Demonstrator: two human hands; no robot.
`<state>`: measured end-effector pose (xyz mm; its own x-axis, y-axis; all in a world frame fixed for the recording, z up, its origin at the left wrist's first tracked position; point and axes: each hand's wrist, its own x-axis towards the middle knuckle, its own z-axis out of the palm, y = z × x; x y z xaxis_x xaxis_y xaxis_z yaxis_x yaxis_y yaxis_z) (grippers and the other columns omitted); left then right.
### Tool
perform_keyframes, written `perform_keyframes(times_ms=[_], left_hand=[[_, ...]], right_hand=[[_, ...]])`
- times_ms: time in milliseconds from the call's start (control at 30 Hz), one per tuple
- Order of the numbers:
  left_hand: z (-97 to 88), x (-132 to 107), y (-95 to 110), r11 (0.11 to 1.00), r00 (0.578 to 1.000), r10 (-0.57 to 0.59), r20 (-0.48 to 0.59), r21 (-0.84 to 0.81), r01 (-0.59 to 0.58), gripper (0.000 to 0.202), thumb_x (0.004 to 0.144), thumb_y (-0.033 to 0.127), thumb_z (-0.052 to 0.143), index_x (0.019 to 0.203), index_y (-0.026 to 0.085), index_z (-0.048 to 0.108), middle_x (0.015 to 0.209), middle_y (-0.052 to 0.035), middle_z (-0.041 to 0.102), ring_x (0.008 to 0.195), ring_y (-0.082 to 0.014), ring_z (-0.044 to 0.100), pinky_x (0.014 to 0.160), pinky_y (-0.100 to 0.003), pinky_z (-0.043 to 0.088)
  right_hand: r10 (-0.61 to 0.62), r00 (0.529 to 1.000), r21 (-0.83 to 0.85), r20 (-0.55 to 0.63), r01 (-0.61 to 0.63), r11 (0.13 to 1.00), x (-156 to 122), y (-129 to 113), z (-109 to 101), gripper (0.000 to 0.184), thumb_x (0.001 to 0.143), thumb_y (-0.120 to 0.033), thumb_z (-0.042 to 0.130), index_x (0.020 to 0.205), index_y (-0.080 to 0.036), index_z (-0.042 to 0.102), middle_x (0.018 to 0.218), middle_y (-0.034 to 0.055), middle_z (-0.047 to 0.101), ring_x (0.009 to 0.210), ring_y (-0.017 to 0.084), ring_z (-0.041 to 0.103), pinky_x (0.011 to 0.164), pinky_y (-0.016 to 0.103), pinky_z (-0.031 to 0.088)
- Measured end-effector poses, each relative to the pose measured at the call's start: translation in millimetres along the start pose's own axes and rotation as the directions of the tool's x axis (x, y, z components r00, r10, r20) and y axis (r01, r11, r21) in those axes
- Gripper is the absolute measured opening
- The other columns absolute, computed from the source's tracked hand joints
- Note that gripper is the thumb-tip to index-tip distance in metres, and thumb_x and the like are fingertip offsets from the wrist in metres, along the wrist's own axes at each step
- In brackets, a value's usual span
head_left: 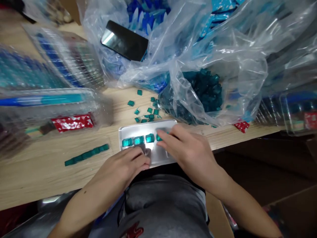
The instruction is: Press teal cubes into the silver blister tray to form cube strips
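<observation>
A shallow silvery metal tray (158,156) lies at the table's front edge. Across it runs a row of small translucent teal blocks (139,140), spaced slightly apart. My left hand (128,162) has its fingers curled over the tray's near left part, holding it. At the right end of the row, my right hand (189,147) pinches a teal block (158,137) between thumb and fingertips, partly hiding it. Left of the tray lies a joined strip of teal blocks (86,154). Loose teal bits (150,110) are scattered just behind the tray.
An open clear plastic bag (235,69) holds a heap of dark teal pieces (205,89). Behind it are blue pieces (148,13) in another bag, with a black phone (125,40) on top. Clear plastic packs (101,109) stand at left. A red dotted packet (241,126) lies right.
</observation>
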<state>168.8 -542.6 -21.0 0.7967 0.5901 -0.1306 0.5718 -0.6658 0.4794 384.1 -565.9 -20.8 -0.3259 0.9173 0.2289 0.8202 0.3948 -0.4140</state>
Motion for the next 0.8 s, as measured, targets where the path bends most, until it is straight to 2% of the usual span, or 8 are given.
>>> perform_keyframes(times_ms=[67,133,200,267,367,467,600,800], left_hand=[[-1.2,1,-1,0.999,0.999,-0.012,0.030,-0.038,0.013,0.046,0.105,0.036,0.025,0.088,0.022,0.066,0.085,-0.0013,0.065,0.077,-0.0149,0.064,0.068,-0.027,0.050],[-1.5,1,0,0.999,0.998,-0.025,0.057,-0.047,0.027,0.043,0.105,0.033,0.027,0.089,0.021,0.065,0.086,-0.0015,0.064,0.079,-0.0151,0.063,0.069,-0.027,0.050],[-0.8,1,3,1.000,0.997,-0.026,0.071,-0.015,0.027,0.039,0.105,0.029,0.030,0.088,0.019,0.064,0.085,-0.0019,0.064,0.079,-0.0155,0.063,0.069,-0.027,0.050],[0.4,0,6,0.999,0.999,-0.008,0.053,0.047,0.005,0.037,0.104,0.025,0.031,0.087,0.017,0.063,0.084,-0.0026,0.064,0.077,-0.0162,0.063,0.068,-0.027,0.050],[1.6,-2,9,0.994,0.999,0.031,0.007,0.100,-0.032,0.035,0.103,0.022,0.032,0.087,0.016,0.063,0.085,-0.0038,0.065,0.076,-0.0173,0.063,0.068,-0.029,0.051],[1.5,-3,9,0.996,0.999,0.047,-0.005,0.074,-0.047,0.033,0.103,0.023,0.033,0.088,0.016,0.062,0.086,-0.0036,0.065,0.077,-0.0170,0.064,0.069,-0.028,0.052],[1.6,-4,8,0.993,0.998,0.060,-0.031,0.102,-0.057,0.032,0.102,0.023,0.035,0.087,0.016,0.062,0.085,-0.0041,0.065,0.077,-0.0178,0.064,0.069,-0.029,0.052],[3.0,-3,9,0.990,0.993,0.096,-0.065,0.107,-0.088,0.033,0.102,0.021,0.034,0.085,0.015,0.062,0.081,-0.0040,0.064,0.074,-0.0174,0.064,0.067,-0.029,0.052]], right_hand=[[-0.035,0.984,-0.099,0.175,0.053,0.994,13,-5,0,0.016,0.093,-0.013,0.057,0.098,-0.013,0.072,0.082,0.0054,0.067,0.059,0.015,0.059,0.050,0.029,0.031],[-0.021,0.947,-0.134,0.320,0.067,0.989,22,-7,-1,0.017,0.092,-0.009,0.057,0.096,-0.014,0.072,0.084,0.0063,0.067,0.061,0.016,0.060,0.049,0.030,0.025],[-0.002,0.931,-0.101,0.365,0.042,0.994,23,-5,-2,0.017,0.093,-0.010,0.056,0.097,-0.015,0.071,0.086,0.0061,0.067,0.065,0.016,0.062,0.050,0.029,0.025],[0.032,0.952,-0.030,0.304,-0.024,0.999,17,1,-1,0.015,0.095,-0.016,0.056,0.099,-0.015,0.070,0.088,0.0056,0.067,0.070,0.016,0.064,0.053,0.028,0.030],[0.095,0.987,0.073,0.130,-0.105,0.992,3,9,3,0.021,0.098,-0.026,0.053,0.103,-0.015,0.071,0.085,0.0044,0.065,0.074,0.016,0.065,0.058,0.026,0.036],[0.076,0.997,0.055,0.021,-0.077,0.995,-3,12,6,0.024,0.099,-0.028,0.051,0.104,-0.016,0.072,0.082,0.0032,0.064,0.069,0.015,0.063,0.056,0.025,0.035],[0.009,1.000,-0.056,0.028,-0.007,0.998,2,8,10,0.018,0.096,-0.024,0.057,0.093,-0.018,0.074,0.081,0.0016,0.066,0.063,0.013,0.059,0.052,0.027,0.027],[0.057,0.998,-0.134,0.039,-0.051,0.990,1,7,12,0.016,0.094,-0.019,0.059,0.086,-0.016,0.072,0.080,0.0019,0.066,0.060,0.012,0.056,0.051,0.027,0.024]])
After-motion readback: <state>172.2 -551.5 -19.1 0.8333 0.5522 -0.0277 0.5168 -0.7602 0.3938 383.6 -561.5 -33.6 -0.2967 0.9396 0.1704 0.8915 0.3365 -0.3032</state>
